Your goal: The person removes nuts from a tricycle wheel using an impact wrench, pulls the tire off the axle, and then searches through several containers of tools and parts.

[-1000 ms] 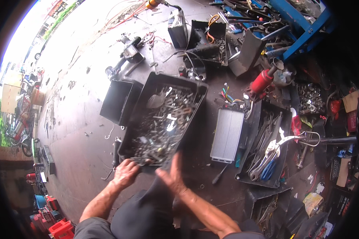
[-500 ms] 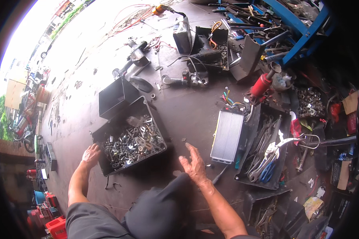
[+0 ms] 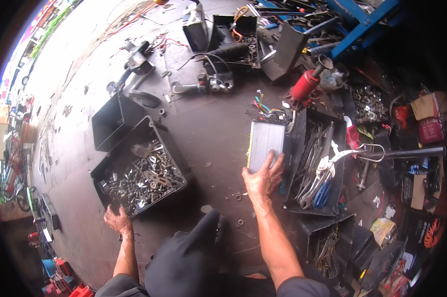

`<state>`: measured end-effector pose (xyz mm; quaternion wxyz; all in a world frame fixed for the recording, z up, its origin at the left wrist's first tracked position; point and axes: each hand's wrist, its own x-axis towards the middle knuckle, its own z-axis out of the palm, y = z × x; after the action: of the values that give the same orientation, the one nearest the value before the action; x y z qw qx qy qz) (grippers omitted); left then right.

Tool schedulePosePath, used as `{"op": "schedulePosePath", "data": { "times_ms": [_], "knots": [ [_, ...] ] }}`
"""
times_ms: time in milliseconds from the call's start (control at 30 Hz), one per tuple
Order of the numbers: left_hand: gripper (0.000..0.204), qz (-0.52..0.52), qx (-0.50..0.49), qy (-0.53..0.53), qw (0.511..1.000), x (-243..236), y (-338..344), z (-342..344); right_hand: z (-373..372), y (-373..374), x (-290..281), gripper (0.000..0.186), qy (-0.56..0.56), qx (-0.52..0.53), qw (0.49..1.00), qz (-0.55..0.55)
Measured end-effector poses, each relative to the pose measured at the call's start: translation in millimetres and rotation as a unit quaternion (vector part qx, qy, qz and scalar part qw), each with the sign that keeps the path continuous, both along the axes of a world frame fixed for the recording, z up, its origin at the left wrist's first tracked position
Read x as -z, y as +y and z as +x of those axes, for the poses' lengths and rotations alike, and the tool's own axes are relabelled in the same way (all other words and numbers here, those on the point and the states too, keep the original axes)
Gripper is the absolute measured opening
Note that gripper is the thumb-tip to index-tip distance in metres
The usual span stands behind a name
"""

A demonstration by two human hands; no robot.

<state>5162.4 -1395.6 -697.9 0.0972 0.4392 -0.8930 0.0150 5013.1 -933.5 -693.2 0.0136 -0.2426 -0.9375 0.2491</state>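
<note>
My left hand (image 3: 118, 221) is at the near left corner of a black bin (image 3: 156, 207), its fingers apart and holding nothing. Mixed bolts, nuts, washers and small brackets (image 3: 146, 175) fill the bin. My right hand (image 3: 265, 180) lies over the near end of a silver finned controller box (image 3: 267, 141). Its fingers are spread on the fins, with the thumb by the left edge, and the hand hides the box's near end. Coloured wires (image 3: 268, 109) come out of the far end.
Right of the controller box, a black tray (image 3: 292, 198) holds wrenches and pliers. A red bottle jack (image 3: 305, 88) stands beyond it. Farther off lie a handlebar switch assembly (image 3: 203, 85) and an open black box (image 3: 233, 49). A blue metal rack (image 3: 364, 24) stands at far right.
My right hand has moved forward from beside the controller box onto its fins. My left hand has come back toward me along the bin's left side. The whole view has shifted.
</note>
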Motion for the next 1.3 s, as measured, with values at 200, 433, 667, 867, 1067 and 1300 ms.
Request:
{"op": "schedulePosePath", "data": {
  "times_ms": [200, 433, 667, 867, 1067, 1300],
  "knots": [
    [0.028, -0.029, 0.057, -0.004, 0.998, -1, -4, 7, 9, -61, -15, 0.089, 0.163, -0.033, 0.98, -0.105],
    [0.03, 0.001, 0.072, -0.033, 0.997, -10, 3, -6, -15, -86, 15, 0.066, 0.164, -0.169, 0.938, -0.253],
    [0.032, -0.038, 0.118, -0.092, 0.988, 8, -32, 21, -25, 45, 16, 0.061, 0.158, -0.008, 0.986, 0.054],
    [0.032, -0.058, 0.138, -0.145, 0.978, 6, -37, 15, -32, 37, 35, 0.06, 0.032, 0.005, 0.988, -0.152],
    [0.02, -0.197, 0.228, -0.216, 0.929, 5, -35, 12, 12, -3, 49, 0.058, 0.079, -0.002, 0.958, -0.275],
    [0.019, -0.214, 0.252, -0.218, 0.918, 13, -49, 17, 17, 61, -23, 0.055, 0.245, 0.026, 0.967, -0.063]
  ]
}}
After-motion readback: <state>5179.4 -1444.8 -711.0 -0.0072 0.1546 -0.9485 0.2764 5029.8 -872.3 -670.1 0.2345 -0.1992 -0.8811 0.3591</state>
